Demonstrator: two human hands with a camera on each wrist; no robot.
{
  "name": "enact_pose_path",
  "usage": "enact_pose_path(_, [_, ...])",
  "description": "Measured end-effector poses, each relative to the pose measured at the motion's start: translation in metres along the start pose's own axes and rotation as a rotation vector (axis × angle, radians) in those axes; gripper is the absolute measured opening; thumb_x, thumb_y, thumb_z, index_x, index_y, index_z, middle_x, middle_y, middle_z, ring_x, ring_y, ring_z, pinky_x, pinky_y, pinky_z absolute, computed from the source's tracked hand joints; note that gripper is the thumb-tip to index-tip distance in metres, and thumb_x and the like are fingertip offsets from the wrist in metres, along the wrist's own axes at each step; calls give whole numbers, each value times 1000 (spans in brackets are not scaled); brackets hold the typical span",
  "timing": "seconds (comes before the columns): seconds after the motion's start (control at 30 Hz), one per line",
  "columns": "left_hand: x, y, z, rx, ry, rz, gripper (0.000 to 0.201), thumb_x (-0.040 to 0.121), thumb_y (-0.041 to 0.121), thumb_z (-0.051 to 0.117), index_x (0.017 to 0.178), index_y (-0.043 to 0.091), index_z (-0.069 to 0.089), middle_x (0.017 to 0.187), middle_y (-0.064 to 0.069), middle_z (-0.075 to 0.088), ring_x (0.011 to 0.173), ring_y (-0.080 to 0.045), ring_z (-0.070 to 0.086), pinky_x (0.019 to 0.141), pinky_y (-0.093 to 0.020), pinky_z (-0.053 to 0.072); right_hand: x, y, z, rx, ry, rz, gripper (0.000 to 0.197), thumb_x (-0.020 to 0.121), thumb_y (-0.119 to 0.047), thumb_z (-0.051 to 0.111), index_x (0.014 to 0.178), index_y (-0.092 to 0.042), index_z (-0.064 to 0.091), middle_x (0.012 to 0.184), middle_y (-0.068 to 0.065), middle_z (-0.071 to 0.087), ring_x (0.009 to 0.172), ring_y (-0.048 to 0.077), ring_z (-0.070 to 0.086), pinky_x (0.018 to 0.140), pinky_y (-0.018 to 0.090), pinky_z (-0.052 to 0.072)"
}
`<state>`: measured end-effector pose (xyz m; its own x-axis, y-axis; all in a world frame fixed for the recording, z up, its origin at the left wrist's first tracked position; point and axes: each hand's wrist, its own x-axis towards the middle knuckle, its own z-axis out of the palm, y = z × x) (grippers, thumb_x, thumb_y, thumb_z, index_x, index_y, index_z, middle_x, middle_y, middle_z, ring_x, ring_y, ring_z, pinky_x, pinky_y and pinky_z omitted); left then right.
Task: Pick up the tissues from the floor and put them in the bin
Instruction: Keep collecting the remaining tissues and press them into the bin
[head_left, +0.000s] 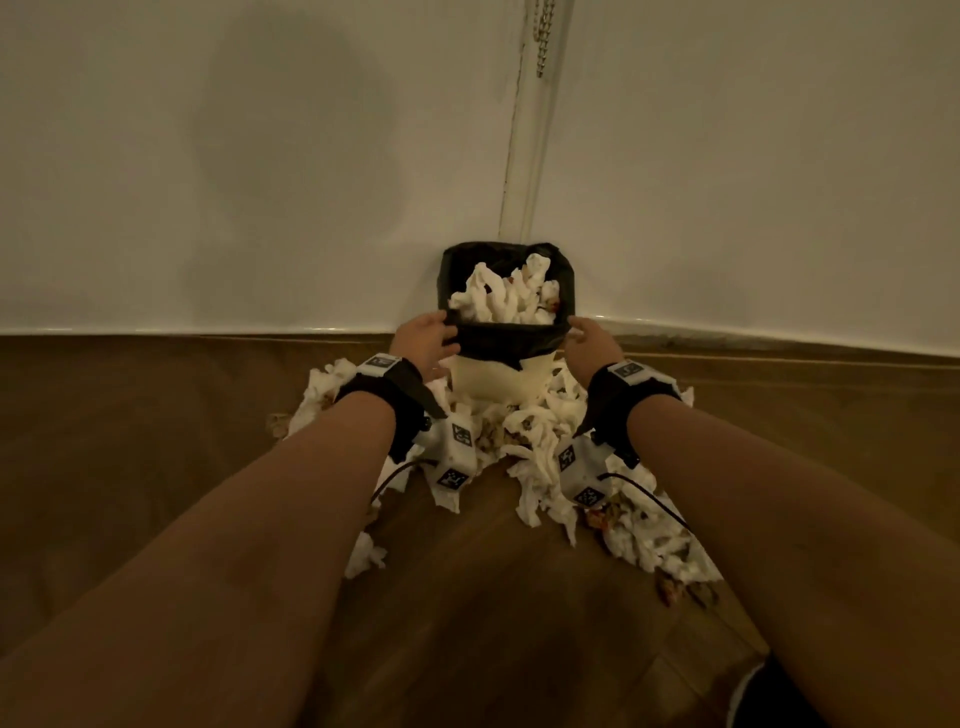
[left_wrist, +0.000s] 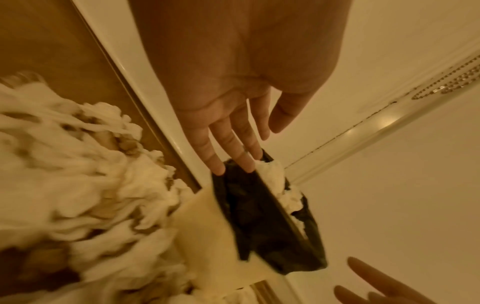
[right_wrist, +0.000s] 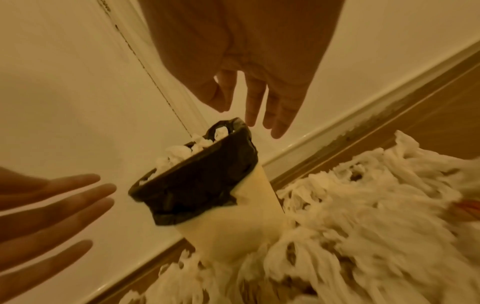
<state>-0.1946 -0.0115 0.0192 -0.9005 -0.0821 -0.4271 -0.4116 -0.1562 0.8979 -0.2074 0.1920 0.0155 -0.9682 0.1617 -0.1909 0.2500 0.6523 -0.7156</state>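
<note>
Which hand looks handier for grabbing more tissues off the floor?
Probably the right hand: the bigger heap of tissues lies on its side, and it hovers free, while the left hand touches the bin.

Wooden floor (head_left: 156, 426) and what lies on it

Brown wood boards, meeting a white skirting at the far edge. Cream bin (head_left: 496, 382) with black liner stands at the far centre in the corner. White crumpled tissues (head_left: 540, 441) lie heaped around its base, spreading nearer to left and right, with brownish scraps among them.
</note>
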Motion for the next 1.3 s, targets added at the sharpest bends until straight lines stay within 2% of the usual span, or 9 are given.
enact_pose_path(0.1, [-24,-30,-31,65,91,-52,37,97,14,39,133,17,49,124,-5,59,100,-20,57,81,-34,42,-27,16,16,-7,-51,32,47,95,-12,39,142,-19,38,140,12,46,123,30,49,100,36,42])
enact_pose_path(0.23, [-50,-87,-75,215,165,-48,34,97,13,41,130,13,51,130,-11,55,113,-27,55,91,-39,41,-63,39,46,-21,-130,79,48,97,-15,39,144,-21,33,148,12,35,130,31,41,105,35,37])
enact_pose_path(0.37, [-75,-137,-113,645,390,40,31,93,12,44,120,18,57,116,-14,61,84,-27,58,74,-36,49,-91,54,79,-107,-195,85,46,98,-19,39,145,-21,33,146,13,38,130,33,40,108,42,35])
enact_pose_path(0.53, [-101,-192,-135,869,513,-25,34,87,15,56,121,15,53,127,-17,45,109,-36,50,88,-40,44,-117,66,123,-227,-272,36,46,98,-20,39,144,-19,34,134,16,50,107,30,54,95,40,46])
enact_pose_path(0.63, [-107,-216,-137,994,491,-105,50,85,30,61,132,21,43,133,-18,36,120,-38,40,96,-42,39,-124,72,146,-290,-324,8,42,97,-20,40,139,-18,40,134,14,49,117,32,51,99,41,44])
enact_pose_path(0.8, [-104,-236,-123,1152,413,-114,50,84,47,58,131,40,40,143,-12,19,122,-39,33,98,-47,37,-127,80,169,-417,-429,-57,39,97,-21,35,134,-24,45,129,14,49,115,34,49,97,44,44])
enact_pose_path(0.93, [-89,-243,-116,1194,315,-155,54,87,53,50,137,48,31,148,-8,9,123,-41,30,100,-50,36,-129,82,180,-520,-508,-164,39,97,-18,34,134,-23,46,135,13,42,126,34,38,104,41,34])
enact_pose_path(1.17, [-90,-266,-129,1127,393,-321,39,97,28,45,132,12,41,140,-14,21,123,-37,30,100,-42,36,-122,74,195,-570,-563,-242,37,99,-17,33,133,-19,48,133,13,43,126,32,36,104,39,33])
enact_pose_path(1.3, [-95,-276,-138,1015,422,-267,26,94,6,39,118,7,48,133,-18,36,111,-35,42,92,-40,39,-122,69,209,-570,-567,-248,34,98,-17,36,127,-18,53,130,14,44,124,31,38,102,38,35])
